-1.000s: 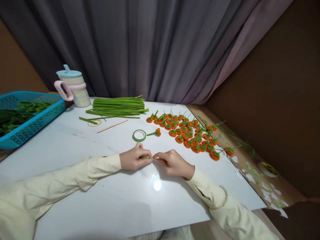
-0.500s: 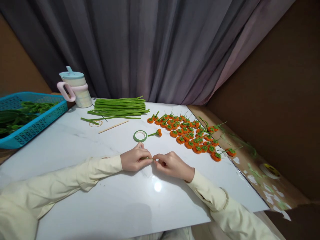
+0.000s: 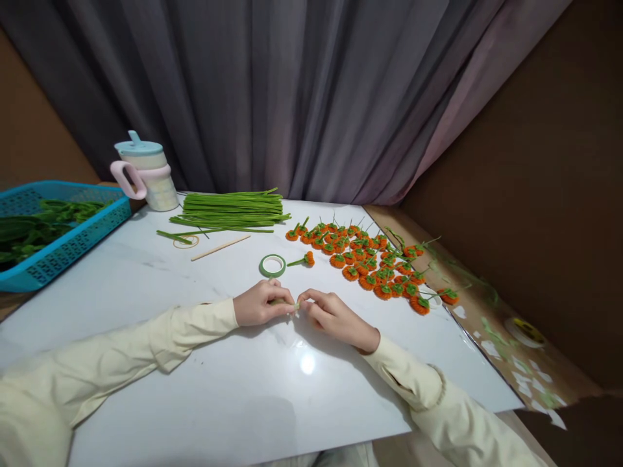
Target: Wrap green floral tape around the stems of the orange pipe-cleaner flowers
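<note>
My left hand (image 3: 260,303) and my right hand (image 3: 337,316) meet above the white tabletop, fingertips almost touching. Between them shows the end of a small pale-green piece (image 3: 296,306), too small and too covered to tell its kind. The left thumb and fingers pinch it; the right thumb and forefinger close on its tip. Just beyond the left hand lies a roll of green tape (image 3: 272,265). Beside the roll rests a single small orange pumpkin (image 3: 309,259) with a green stem pointing left.
Several fuzzy orange pumpkins (image 3: 360,254) cover the right side. Green pipe cleaners (image 3: 228,209) lie at the back, with a wooden stick (image 3: 220,248) and rubber band (image 3: 185,242) nearer. A lidded cup (image 3: 160,188) and blue basket (image 3: 73,250) stand left; paper scraps (image 3: 523,383) lie right.
The right fingers have shifted slightly and straightened a little at the fingertips. More of the pale-green piece now shows between the hands. The things on the table have stayed put.
</note>
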`<state>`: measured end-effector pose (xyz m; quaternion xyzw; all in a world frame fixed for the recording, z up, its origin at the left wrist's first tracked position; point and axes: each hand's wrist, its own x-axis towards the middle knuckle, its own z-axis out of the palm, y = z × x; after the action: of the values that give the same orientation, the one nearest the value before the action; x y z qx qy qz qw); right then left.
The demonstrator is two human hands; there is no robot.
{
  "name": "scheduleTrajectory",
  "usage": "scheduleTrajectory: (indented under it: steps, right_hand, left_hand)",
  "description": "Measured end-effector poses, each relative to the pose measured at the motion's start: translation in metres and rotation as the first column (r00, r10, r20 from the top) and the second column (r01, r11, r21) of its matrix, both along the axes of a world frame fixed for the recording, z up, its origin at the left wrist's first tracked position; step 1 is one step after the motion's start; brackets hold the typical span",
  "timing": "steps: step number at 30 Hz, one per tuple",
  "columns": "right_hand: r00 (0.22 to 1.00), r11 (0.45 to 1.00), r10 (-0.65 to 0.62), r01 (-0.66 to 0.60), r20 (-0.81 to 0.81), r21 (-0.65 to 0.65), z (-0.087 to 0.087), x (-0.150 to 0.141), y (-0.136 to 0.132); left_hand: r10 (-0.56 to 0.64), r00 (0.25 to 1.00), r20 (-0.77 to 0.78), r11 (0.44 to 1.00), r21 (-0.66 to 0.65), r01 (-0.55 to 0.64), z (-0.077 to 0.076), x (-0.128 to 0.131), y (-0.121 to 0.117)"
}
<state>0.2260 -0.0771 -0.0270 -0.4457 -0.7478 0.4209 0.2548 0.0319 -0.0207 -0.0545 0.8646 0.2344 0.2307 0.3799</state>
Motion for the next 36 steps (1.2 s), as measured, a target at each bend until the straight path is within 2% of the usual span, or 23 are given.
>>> scheduleTrajectory:
  steps: [3, 5, 9, 14, 18, 23, 28, 32, 36]
  right_hand:
    - [0.997, 0.996, -0.007, 0.0, -0.078, -0.088, 0.003, 0.002, 0.0]
    - [0.997, 0.997, 0.008, -0.014, -0.082, -0.07, 0.004, 0.004, 0.001]
    - [0.997, 0.986, 0.054, -0.062, 0.05, 0.157, 0.002, 0.006, 0.001]
    - [0.963, 0.886, 0.025, -0.146, 0.269, 0.441, -0.004, 0.01, -0.001]
    - [0.934, 0.811, -0.027, -0.187, 0.355, 0.554, -0.006, 0.012, -0.002]
    - [0.902, 0.74, -0.059, -0.248, 0.428, 0.625, -0.009, 0.012, -0.001]
    - [0.877, 0.741, -0.092, -0.256, 0.472, 0.621, -0.013, 0.012, 0.0]
    - [0.855, 0.772, -0.102, -0.254, 0.509, 0.582, -0.013, 0.011, 0.0]
    - [0.824, 0.804, -0.108, -0.256, 0.556, 0.536, -0.013, 0.009, 0.0]
  left_hand:
    - [0.004, 0.999, 0.048, 1.0, -0.019, -0.003, -0.004, 0.0, 0.001]
    - [0.003, 0.998, 0.058, 1.0, -0.029, -0.001, -0.006, 0.0, 0.002]
    - [-0.024, 0.998, 0.059, 0.999, -0.038, 0.026, -0.006, 0.0, 0.004]
    - [-0.021, 0.999, 0.049, 0.997, -0.067, 0.024, -0.004, -0.002, 0.005]
    - [-0.014, 1.0, 0.026, 0.994, -0.112, 0.017, -0.004, -0.003, 0.005]
    - [0.014, 0.998, 0.054, 0.992, -0.125, -0.007, -0.005, -0.002, 0.005]
    - [0.051, 0.999, 0.015, 0.997, -0.063, -0.05, 0.0, 0.0, 0.003]
    - [0.092, 0.996, -0.009, 0.995, 0.042, -0.092, 0.002, 0.002, 0.003]
    - [0.11, 0.994, -0.026, 0.991, 0.074, -0.108, 0.0, 0.002, 0.002]
